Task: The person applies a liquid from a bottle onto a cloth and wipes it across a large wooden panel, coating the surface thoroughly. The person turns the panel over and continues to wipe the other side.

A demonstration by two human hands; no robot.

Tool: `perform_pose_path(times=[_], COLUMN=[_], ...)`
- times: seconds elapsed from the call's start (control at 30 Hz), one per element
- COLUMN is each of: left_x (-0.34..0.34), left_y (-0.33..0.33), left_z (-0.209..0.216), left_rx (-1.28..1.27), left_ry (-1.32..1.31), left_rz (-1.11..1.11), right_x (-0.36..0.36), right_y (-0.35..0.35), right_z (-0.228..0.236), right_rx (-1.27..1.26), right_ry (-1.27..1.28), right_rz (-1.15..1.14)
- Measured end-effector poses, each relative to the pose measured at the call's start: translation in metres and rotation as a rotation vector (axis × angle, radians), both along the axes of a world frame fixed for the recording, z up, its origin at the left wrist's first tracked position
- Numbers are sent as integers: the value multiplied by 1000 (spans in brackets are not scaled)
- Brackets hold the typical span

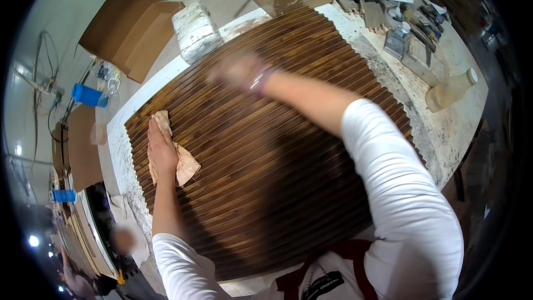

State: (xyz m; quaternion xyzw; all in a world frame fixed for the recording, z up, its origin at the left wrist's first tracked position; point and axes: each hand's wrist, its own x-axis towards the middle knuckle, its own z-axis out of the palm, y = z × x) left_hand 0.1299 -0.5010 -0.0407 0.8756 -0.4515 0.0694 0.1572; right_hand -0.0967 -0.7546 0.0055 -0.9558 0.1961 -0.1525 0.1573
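Observation:
A wide panel of dark brown wooden slats, ribbed and with zigzag side edges, lies across the white worktable. My left hand rests flat near the panel's left side, fingers straight and together, over a crumpled peach-coloured cloth. Parts of that cloth stick out on both sides of the palm. Toward the far side, my right hand is over the slats, smeared by motion. Its fingers cannot be made out, nor whether it holds anything. A purple band circles that wrist.
Beyond the panel stand a white wrapped block, an open cardboard box and a box of odds and ends. Metal blocks, small tools and a cloudy bottle sit at right. A blue cup stands at left.

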Motion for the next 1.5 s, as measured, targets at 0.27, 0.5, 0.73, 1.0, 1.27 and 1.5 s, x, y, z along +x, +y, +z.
perform_pose_path(times=[0.27,0.5,0.73,1.0,1.27,1.5], left_x=[-22,27,14,29,21,20], left_y=[-28,-96,-108,-96,-103,-110], left_z=[28,-19,-7,-15,-11,-16], left_rx=[-262,-55,57,72,94,80], left_ry=[196,-13,51,-16,-22,-26], left_rz=[-169,-69,22,16,16,0], right_x=[13,44,17,-84,-107,-172], right_y=[-25,-34,-56,-157,-166,-234], right_z=[6,-2,-1,-19,-23,-20], right_rx=[71,117,-199,-320,-304,-285], right_ry=[-100,74,-50,53,-37,163], right_rz=[-104,-295,-217,-446,-418,-689])
